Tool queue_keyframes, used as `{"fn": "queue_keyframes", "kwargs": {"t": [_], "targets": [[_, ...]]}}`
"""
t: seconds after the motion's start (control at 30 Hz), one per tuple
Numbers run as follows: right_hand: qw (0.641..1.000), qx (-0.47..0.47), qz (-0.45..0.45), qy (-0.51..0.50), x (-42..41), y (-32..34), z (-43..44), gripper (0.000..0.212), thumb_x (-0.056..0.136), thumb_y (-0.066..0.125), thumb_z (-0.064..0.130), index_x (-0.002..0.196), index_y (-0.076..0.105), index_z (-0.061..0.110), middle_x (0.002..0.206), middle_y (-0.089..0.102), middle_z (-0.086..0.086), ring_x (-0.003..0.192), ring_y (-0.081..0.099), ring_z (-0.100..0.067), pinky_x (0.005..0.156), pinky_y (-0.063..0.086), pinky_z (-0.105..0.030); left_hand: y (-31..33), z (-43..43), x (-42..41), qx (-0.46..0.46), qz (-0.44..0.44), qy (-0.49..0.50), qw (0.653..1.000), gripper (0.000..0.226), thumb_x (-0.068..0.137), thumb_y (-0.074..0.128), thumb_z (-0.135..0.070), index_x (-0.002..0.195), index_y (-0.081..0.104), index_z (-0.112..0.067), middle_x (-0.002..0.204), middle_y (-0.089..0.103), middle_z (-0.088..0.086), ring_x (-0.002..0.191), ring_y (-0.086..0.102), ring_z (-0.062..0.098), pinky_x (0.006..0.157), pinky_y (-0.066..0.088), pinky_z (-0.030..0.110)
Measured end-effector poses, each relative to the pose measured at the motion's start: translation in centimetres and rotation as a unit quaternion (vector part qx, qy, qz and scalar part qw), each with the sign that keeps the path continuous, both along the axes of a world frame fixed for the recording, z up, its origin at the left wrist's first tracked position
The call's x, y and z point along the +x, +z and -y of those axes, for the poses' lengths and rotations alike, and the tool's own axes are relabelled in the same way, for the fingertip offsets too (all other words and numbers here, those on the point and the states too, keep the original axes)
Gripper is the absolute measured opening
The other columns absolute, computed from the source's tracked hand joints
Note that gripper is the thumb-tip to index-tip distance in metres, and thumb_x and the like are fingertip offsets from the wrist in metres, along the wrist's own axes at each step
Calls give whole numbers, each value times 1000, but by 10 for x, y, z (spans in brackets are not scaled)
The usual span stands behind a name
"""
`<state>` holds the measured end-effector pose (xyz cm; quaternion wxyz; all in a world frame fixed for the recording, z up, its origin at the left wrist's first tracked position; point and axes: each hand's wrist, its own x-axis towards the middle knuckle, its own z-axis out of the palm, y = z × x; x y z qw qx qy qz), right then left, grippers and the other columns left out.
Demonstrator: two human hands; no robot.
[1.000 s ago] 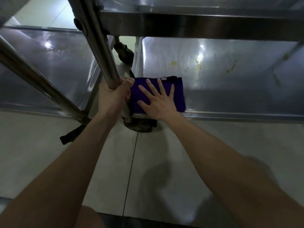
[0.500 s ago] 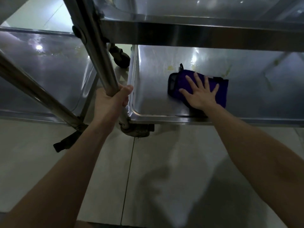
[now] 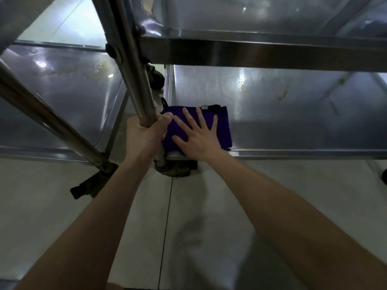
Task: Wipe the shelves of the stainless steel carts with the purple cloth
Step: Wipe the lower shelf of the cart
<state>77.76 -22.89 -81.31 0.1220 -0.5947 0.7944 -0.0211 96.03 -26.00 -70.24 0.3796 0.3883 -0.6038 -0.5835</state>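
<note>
Purple folded cloth [image 3: 224,130] pinned in the steel shelf [image 3: 293,122] corner!
We press with our right hand [image 3: 199,141], fingers splayed; left hand [image 3: 142,139] grips the round steel post [image 3: 134,80], bracing.

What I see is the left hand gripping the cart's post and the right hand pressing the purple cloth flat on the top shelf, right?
Not quite: the head view shows the purple cloth on the cart's bottom shelf, beneath another shelf, not the top one. The left hand does grip the post, and the right hand presses the cloth flat.
</note>
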Motion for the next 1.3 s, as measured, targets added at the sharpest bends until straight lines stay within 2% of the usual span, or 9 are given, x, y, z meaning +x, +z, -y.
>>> {"fn": "queue_keyframes", "kwargs": {"t": [0.27, 0.33, 0.43, 0.5, 0.63, 0.73, 0.8, 1.0, 1.3], "targets": [[999, 7, 40, 16, -60, 5, -49, 75, 96, 14, 81, 166, -4, 60, 178, -18, 21, 163, -27, -20, 123, -25, -68, 4, -2, -5, 3, 48, 46, 998, 34, 96, 79, -32, 65, 66, -28, 63, 63, -6, 63, 62, 11, 64, 55, 21], [999, 20, 40, -7, -94, 7, -73, 75, 96, 17, 83, 165, -5, 62, 176, -19, 25, 164, -27, -19, 124, -22, -68, 7, -4, -13, 20, 68, 136, 988, 27, 93, 84, -40, 81, 70, -20, 74, 70, -5, 65, 65, 6, 61, 54, 18], [998, 48, 37, -36, -146, 11, -110, 77, 95, 16, 88, 163, -10, 64, 175, -23, 26, 163, -28, -18, 125, -21, -68, 12, -21, -23, 73, 95, 297, 947, 68, 75, 95, -55, 120, 68, -12, 109, 77, -4, 93, 74, 9, 78, 59, 26], [997, 50, 34, -51, -173, 12, -134, 80, 92, 12, 92, 163, -11, 63, 175, -24, 26, 163, -28, -19, 125, -20, -69, 16, -53, -29, 82, 122, 348, 926, 69, 73, 96, -54, 123, 68, -16, 110, 76, -3, 101, 74, 17, 79, 60, 32], [994, 46, 48, -89, -210, 14, -169, 85, 89, 11, 94, 165, -9, 61, 176, -22, 23, 164, -27, -22, 123, -21, -72, -2, -116, -69, -119, 352, 144, 917, 36, 87, 85, -48, 88, 61, -21, 81, 65, -3, 77, 66, 23, 61, 50, 33], [991, 56, 52, -107, -222, 15, -184, 84, 94, 16, 91, 167, -10, 57, 177, -23, 20, 163, -29, -25, 121, -20, -76, -26, -141, -114, -399, 489, -134, 764, 67, 83, 88, -52, 135, 62, -19, 132, 66, 5, 121, 62, 27, 104, 51, 44], [991, 55, 51, -113, -219, 17, -189, 83, 98, 18, 87, 168, -10, 53, 177, -24, 17, 162, -31, -28, 119, -20, -78, -41, -145, -147, -453, 527, -201, 691, 108, 82, 86, -61, 166, 32, -20, 168, 40, 7, 154, 39, 28, 129, 31, 45], [987, 63, 52, -138, -182, 19, -210, 82, 103, 17, 80, 170, -14, 44, 177, -30, 8, 160, -35, -35, 116, -20, -82, -88, -130, -166, -426, 578, -221, 660, 107, 103, 56, -69, 175, -5, -18, 184, 1, 5, 170, 4, 24, 135, 10, 46], [994, 36, 64, -81, -217, 17, -249, 83, 89, 15, 93, 165, -4, 63, 176, -17, 28, 164, -24, -18, 125, -21, -67, -98, -100, -116, -466, 522, -215, 681, 105, 95, 71, -65, 175, 21, -20, 182, 19, 1, 167, 20, 25, 135, 15, 46]]}}
